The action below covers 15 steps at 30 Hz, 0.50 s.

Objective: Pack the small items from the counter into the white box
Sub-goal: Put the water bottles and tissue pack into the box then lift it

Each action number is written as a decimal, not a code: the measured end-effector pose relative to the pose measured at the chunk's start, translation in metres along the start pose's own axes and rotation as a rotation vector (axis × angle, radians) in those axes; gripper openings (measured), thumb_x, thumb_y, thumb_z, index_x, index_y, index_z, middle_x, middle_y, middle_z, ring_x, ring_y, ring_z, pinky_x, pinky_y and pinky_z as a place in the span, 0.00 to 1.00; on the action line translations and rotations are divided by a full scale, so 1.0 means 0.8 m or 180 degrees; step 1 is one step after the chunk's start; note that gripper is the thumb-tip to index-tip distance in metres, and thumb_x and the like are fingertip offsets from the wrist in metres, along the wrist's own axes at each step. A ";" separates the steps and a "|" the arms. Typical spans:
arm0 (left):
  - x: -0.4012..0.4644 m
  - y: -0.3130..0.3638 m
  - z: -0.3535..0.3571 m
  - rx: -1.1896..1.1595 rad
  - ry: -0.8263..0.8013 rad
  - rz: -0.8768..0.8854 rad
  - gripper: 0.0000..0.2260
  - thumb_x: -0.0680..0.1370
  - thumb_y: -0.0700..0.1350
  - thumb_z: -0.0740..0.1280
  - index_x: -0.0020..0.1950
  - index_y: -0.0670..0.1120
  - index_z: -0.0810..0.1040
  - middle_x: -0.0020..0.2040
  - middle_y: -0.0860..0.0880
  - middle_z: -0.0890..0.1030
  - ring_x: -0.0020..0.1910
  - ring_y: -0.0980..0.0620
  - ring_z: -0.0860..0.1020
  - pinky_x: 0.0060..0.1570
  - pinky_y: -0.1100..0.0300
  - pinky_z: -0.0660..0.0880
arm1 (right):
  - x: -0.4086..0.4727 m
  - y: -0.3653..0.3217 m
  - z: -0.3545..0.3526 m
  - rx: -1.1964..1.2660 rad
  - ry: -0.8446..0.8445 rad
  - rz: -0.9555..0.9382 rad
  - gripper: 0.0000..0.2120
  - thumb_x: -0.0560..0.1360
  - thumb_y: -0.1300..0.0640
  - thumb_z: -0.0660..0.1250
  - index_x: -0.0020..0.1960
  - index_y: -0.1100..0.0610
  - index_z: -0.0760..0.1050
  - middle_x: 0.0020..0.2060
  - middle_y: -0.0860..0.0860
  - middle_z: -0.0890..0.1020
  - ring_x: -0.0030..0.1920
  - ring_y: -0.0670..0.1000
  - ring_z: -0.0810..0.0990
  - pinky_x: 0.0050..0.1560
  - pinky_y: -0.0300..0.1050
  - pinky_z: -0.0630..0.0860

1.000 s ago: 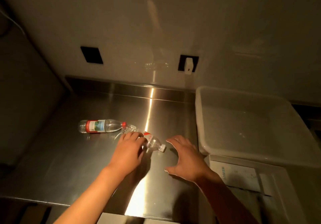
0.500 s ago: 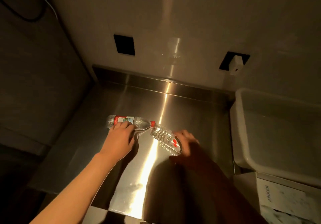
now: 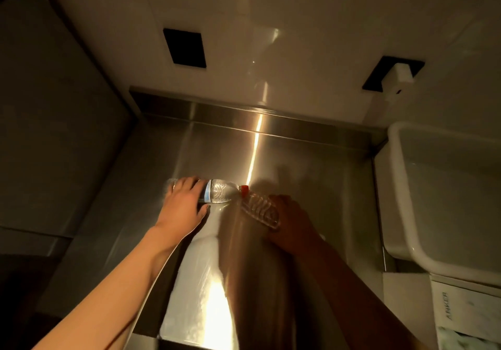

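Note:
Two clear plastic water bottles lie on the steel counter (image 3: 311,165). The labelled bottle with a red cap (image 3: 221,191) lies sideways, and my left hand (image 3: 184,205) is wrapped over its label end. The second, ribbed bottle (image 3: 259,208) lies at a slant with its base toward the red cap; my right hand (image 3: 291,224), in shadow, grips its near end. The white box (image 3: 401,195) stands to the right of the counter, open, with nothing visible inside.
A raised steel backsplash (image 3: 271,117) runs along the counter's far edge below a pale wall. A black wall plate (image 3: 185,48) and a black plate with a white plug (image 3: 398,74) sit on the wall. A white carton marked ANKER (image 3: 458,311) lies at the lower right.
My left hand has slid left onto the labelled bottle and closed over it. My right hand has taken hold of the ribbed bottle. The view has shifted left and closer.

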State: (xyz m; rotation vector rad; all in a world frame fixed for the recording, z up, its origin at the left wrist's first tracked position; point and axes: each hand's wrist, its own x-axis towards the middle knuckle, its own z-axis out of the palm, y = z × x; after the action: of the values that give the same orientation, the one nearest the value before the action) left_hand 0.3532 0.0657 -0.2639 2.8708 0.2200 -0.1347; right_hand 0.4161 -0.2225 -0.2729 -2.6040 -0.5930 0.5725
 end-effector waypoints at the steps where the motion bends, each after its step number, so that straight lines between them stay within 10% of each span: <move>1: 0.004 -0.003 0.001 0.0031 -0.0023 0.0011 0.29 0.72 0.51 0.74 0.71 0.50 0.71 0.65 0.47 0.75 0.67 0.43 0.72 0.71 0.39 0.65 | 0.003 0.001 0.004 0.0000 -0.0005 0.0018 0.45 0.66 0.46 0.75 0.78 0.51 0.60 0.72 0.53 0.68 0.69 0.59 0.69 0.69 0.56 0.69; 15: 0.001 -0.007 0.017 0.0126 -0.0023 -0.0269 0.25 0.66 0.49 0.76 0.62 0.54 0.75 0.53 0.50 0.78 0.53 0.44 0.76 0.53 0.45 0.71 | 0.012 0.006 0.021 -0.0315 0.0061 0.0238 0.33 0.73 0.50 0.70 0.75 0.51 0.63 0.66 0.53 0.73 0.65 0.58 0.73 0.64 0.56 0.70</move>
State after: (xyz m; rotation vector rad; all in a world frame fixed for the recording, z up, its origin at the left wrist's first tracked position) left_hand 0.3521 0.0678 -0.2783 2.9006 0.3411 -0.1673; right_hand 0.4177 -0.2171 -0.2918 -2.7315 -0.5323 0.5540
